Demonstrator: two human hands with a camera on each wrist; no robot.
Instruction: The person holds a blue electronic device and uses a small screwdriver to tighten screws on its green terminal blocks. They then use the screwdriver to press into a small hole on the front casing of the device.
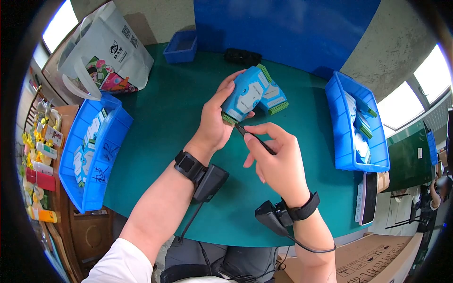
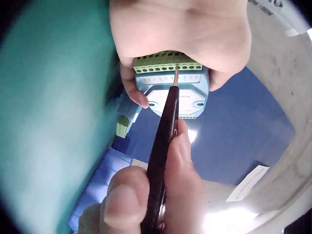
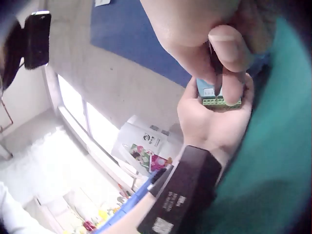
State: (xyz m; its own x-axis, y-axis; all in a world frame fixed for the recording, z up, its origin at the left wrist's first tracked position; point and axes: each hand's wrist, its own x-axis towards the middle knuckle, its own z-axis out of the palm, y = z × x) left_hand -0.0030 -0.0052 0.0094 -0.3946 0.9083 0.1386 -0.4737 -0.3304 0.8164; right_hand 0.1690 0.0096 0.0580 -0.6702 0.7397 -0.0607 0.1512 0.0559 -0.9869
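Observation:
The left hand [image 1: 216,118] grips a blue module [image 1: 244,94] with a white label, its fingers on both sides. In the left wrist view, the module's green terminal strip [image 2: 168,63] faces the camera. The right hand [image 1: 279,160] pinches a black tool [image 1: 257,140], seen closely in the left wrist view, where its thin tip touches the strip. A second blue module [image 1: 273,98] lies on the table just beyond the held one. In the right wrist view, fingers of the right hand [image 3: 204,39] cover part of the held module.
Blue bins of modules stand at left [image 1: 106,160] and right [image 1: 337,127]. A white bag [image 1: 111,56], a small blue bin [image 1: 180,49] and a black case [image 1: 242,56] are at the back. A phone-like device [image 1: 368,198] lies at the right edge of the green table [image 1: 160,155].

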